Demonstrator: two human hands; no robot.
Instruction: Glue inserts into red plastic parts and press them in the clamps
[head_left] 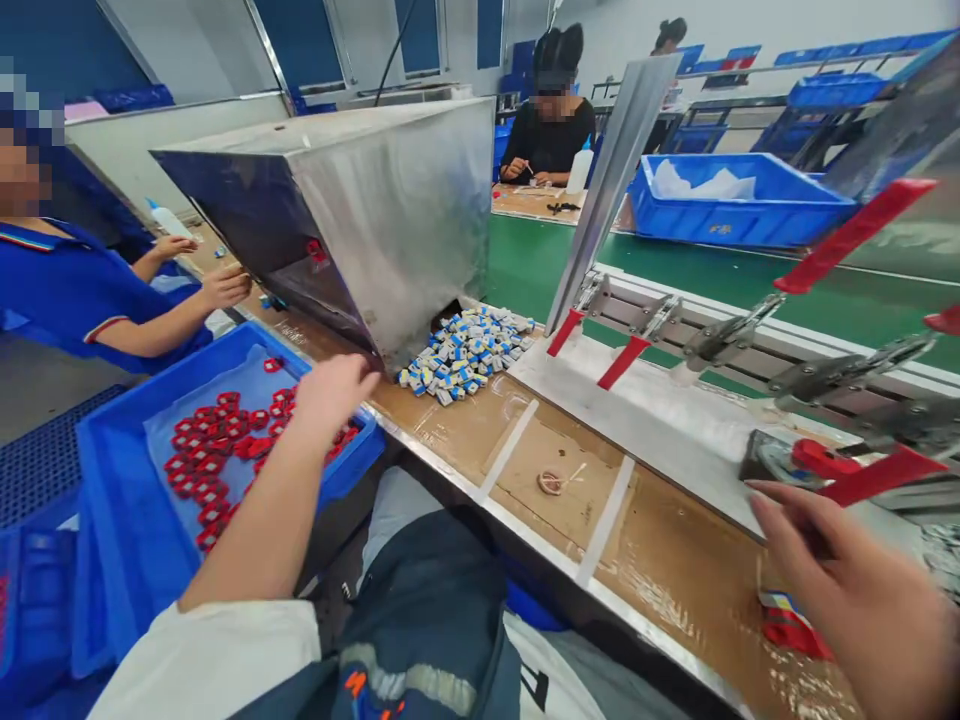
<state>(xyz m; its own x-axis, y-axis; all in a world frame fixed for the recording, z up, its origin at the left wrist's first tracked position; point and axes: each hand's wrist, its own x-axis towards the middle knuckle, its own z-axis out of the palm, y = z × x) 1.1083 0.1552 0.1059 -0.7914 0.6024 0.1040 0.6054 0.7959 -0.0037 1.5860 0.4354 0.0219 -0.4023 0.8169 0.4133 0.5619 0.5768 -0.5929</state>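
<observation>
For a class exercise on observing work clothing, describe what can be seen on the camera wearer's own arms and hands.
The left hand has no glove, and the left forearm is uncovered up to a loose, plain white sleeve. The right hand is gloveless too, though blurred; its sleeve is out of view.

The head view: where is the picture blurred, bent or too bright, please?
Head view: right hand blurred, left hand slightly soft; pale glare on the brown worktop; metal box has cloudy reflections; straight edges lean and stretch towards the frame's sides; two faces pixelated.
</observation>
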